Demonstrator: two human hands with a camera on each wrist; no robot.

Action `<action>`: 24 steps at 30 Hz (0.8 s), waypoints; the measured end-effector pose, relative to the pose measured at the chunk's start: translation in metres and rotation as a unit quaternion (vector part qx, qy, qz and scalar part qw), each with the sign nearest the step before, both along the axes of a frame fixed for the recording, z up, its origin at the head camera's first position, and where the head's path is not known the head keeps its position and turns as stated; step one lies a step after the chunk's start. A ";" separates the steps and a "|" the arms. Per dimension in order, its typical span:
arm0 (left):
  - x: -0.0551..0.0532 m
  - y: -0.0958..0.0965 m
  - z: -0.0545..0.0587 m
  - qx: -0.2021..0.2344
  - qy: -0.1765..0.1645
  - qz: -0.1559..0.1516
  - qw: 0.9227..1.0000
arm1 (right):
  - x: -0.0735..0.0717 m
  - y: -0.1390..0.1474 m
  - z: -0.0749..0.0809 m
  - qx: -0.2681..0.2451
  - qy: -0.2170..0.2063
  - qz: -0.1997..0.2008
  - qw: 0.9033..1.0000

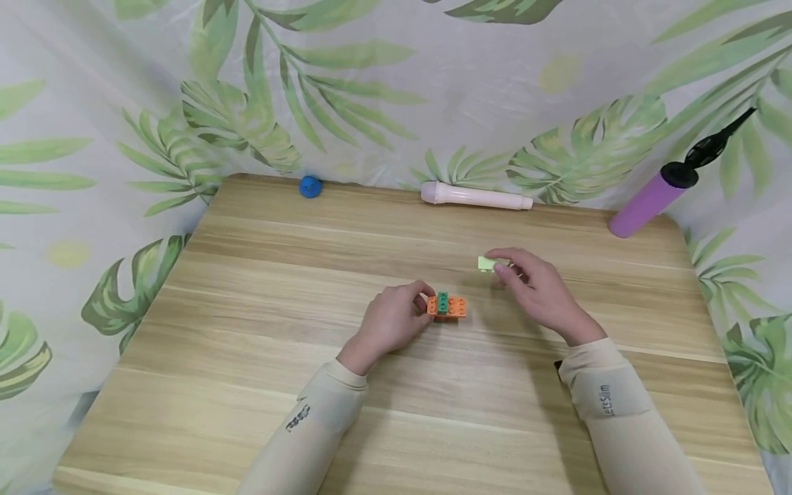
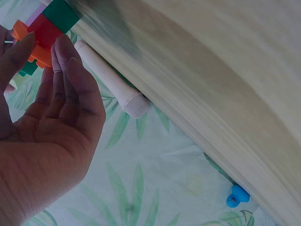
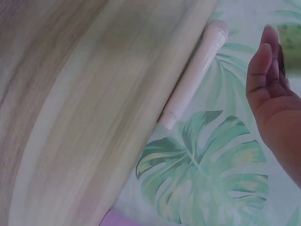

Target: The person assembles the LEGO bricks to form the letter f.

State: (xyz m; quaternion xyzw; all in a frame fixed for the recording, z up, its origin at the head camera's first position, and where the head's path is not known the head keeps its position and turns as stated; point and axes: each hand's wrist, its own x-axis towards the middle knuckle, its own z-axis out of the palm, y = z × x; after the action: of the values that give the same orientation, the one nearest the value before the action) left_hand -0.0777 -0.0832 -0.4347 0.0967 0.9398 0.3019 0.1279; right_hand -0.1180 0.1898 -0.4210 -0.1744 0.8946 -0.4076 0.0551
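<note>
In the head view my left hand (image 1: 391, 320) grips a small stack of toy building bricks by its left end, above the middle of the table. An orange brick (image 1: 458, 306) forms its wide layer, topped by a narrow green brick (image 1: 442, 302). The left wrist view shows a red brick (image 2: 45, 33) and another green brick (image 2: 61, 16) on the stack's other side. Farther back and to the right, my right hand (image 1: 547, 294) pinches a pale yellow-green brick (image 1: 487, 264) between thumb and fingers. That brick is apart from the stack; its right end is hidden by the fingers.
Along the wooden table's (image 1: 247, 330) back edge are a small blue toy (image 1: 310, 186), a pale pink microphone (image 1: 479, 197) and a purple cylinder (image 1: 646, 203) with a black top. Something black (image 1: 558, 368) shows partly from under my right sleeve. Leaf-patterned cloth hangs behind.
</note>
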 end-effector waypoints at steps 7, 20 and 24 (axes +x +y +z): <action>-0.001 0.000 0.000 -0.001 -0.001 -0.001 1.000 | 0.000 -0.003 -0.002 -0.003 0.019 0.011 1.000; -0.002 -0.001 0.001 -0.002 -0.001 -0.002 1.000 | 0.003 -0.008 0.005 0.005 -0.004 -0.012 1.000; -0.002 -0.001 0.000 -0.004 0.002 -0.002 1.000 | 0.003 -0.010 0.005 0.008 0.012 -0.023 1.000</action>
State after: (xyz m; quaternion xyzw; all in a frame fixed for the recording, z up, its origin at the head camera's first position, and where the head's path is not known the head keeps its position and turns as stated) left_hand -0.0799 -0.0838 -0.4342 0.0987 0.9410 0.2976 0.1272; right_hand -0.1153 0.1800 -0.4163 -0.1583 0.9022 -0.3997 0.0360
